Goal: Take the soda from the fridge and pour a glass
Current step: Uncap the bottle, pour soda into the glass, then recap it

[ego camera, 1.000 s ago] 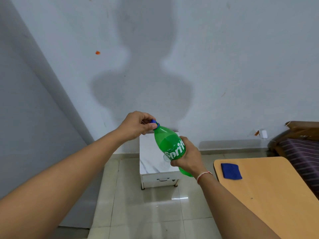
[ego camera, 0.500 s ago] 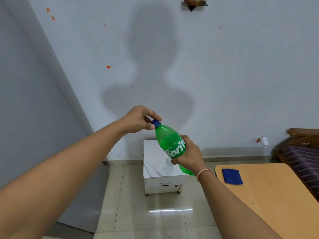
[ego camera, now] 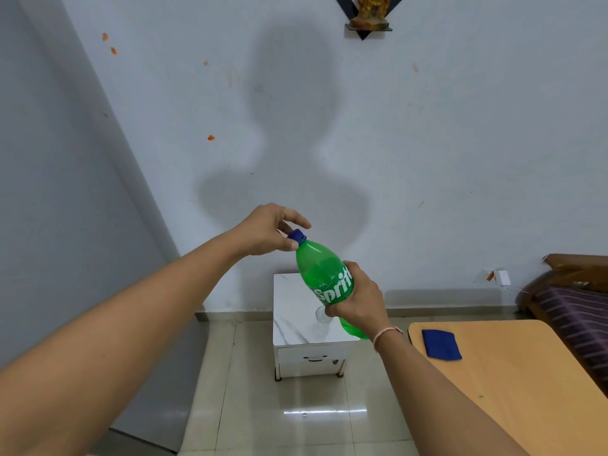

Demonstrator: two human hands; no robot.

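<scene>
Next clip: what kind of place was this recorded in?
Most likely a room in a home, perhaps a bedroom. A wooden-framed bed or couch with a striped cover sits at the right edge. A small white drawer cabinet stands against the wall, and a wall shelf holds a figurine.

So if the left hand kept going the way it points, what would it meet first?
The cap: the left hand curls round it now. Beyond that, probably just the wall.

The left hand (ego camera: 269, 230) has loosened on the blue cap (ego camera: 297, 235) of the Sprite bottle (ego camera: 325, 278); its index finger (ego camera: 297, 220) now stretches toward 3 o'clock.
</scene>
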